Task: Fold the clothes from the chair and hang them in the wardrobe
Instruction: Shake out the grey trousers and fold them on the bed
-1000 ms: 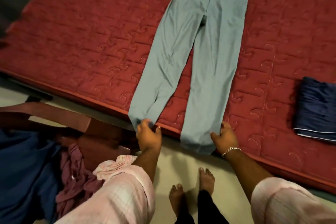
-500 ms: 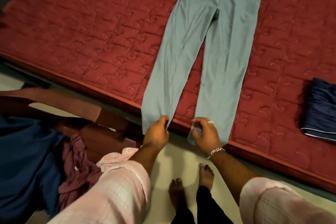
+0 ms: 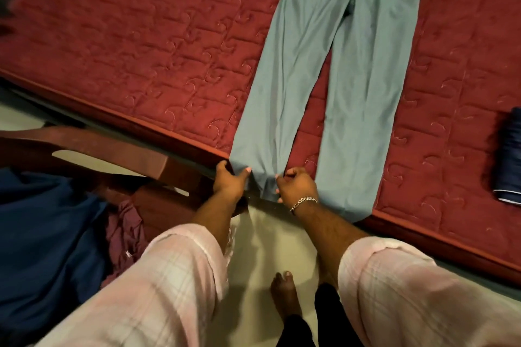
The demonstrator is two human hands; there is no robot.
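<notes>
Trousers (image 3: 332,70) in soft grey-green cloth lie flat on the red mattress (image 3: 141,51), and we think they are light and floppy, so the leg ends are the best place to hold them. Our left hand (image 3: 229,182) and right hand (image 3: 296,186) each pinch one side of the near leg's end at the mattress edge. We cannot see the wardrobe, the chair (image 3: 93,149) with its clothes is partly cut off, and the dark blue bundle (image 3: 509,155) runs off the right side.

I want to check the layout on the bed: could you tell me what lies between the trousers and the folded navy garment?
In the head view, only bare red mattress separates the trousers from the navy garment.
</notes>
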